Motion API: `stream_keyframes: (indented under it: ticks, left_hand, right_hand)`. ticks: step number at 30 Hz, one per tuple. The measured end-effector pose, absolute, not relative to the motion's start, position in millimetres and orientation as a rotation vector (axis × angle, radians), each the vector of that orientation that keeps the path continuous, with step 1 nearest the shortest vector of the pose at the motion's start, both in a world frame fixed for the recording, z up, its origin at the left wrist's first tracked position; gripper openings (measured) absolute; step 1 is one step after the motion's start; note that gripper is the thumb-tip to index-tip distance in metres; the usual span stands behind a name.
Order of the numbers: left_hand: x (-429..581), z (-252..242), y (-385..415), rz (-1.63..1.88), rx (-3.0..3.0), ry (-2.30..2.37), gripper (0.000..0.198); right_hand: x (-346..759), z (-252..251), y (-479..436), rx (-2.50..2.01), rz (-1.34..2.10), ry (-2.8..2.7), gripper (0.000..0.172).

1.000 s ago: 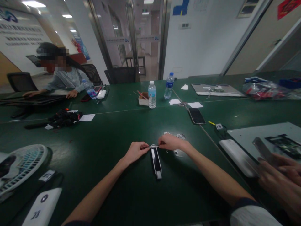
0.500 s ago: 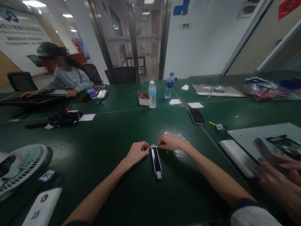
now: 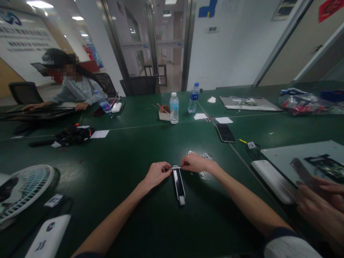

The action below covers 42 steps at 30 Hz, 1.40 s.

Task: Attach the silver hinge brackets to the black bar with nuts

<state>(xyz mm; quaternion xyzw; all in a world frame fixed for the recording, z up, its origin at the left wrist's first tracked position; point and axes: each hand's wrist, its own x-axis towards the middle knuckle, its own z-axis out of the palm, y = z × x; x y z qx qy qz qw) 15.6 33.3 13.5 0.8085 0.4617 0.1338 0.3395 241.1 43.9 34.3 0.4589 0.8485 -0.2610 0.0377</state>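
A slim device with a dark face and a pale frame [image 3: 178, 183] lies lengthwise on the green table, its lighter end piece [image 3: 182, 200] toward me. Across its far end runs a thin metallic bar [image 3: 176, 167]. My left hand [image 3: 158, 174] pinches the bar's left end, fingers closed. From the other side, my right hand [image 3: 195, 162] pinches the right end, and its fingers partly hide that end. Small metal parts [image 3: 206, 156] lie just behind my right hand, and a small ring-like nut [image 3: 202, 174] sits below its wrist on a clear piece of plastic.
A phone [image 3: 225, 132], a water bottle [image 3: 174, 108] and a small box [image 3: 164, 113] stand or lie farther back. At left are a white fan [image 3: 29, 186] and a white case [image 3: 48, 236]. Another person's hands [image 3: 319, 200] hold a slab by a white bar [image 3: 272, 181].
Both my hands stay almost still at the device's far end. The view has shifted very slightly; nothing was let go or picked up.
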Motion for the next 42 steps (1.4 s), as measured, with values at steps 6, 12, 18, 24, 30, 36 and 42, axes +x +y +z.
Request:
stream_keyframes:
  ticks: [6, 12, 18, 24, 30, 36, 42]
  left_hand:
    - [15.4, 13.4, 33.2, 0.342, 2.103, 1.202, 0.022]
    - [14.7, 12.2, 34.1, 0.336, 2.102, 1.194, 0.02]
    - [13.0, 18.3, 34.9, 0.317, 2.076, 1.189, 0.024]
    - [7.1, 22.2, 38.3, 0.298, 2.046, 1.155, 0.026]
    - [6.9, 21.7, 38.3, 0.335, 2.029, 1.124, 0.022]
    - [10.7, 21.8, 35.7, 0.37, 2.021, 1.115, 0.017]
    - [11.3, 15.8, 37.7, 0.391, 2.018, 1.111, 0.018]
  right_hand:
    - [243.0, 30.7, 46.2, 1.383, -0.795, 2.631, 0.018]
    - [241.6, 32.1, 45.3, 1.385, -0.794, 2.627, 0.019]
    - [252.0, 42.9, 47.3, 1.427, -0.854, 2.595, 0.021]
    - [285.9, 67.0, 50.8, 1.715, -0.771, 2.574, 0.021]
    - [302.0, 79.5, 42.9, 1.798, -0.806, 2.525, 0.018]
    - [306.4, 72.2, 31.0, 1.809, -0.739, 2.487, 0.019]
    - [307.5, 50.5, 33.6, 1.953, -0.548, 2.449, 0.021]
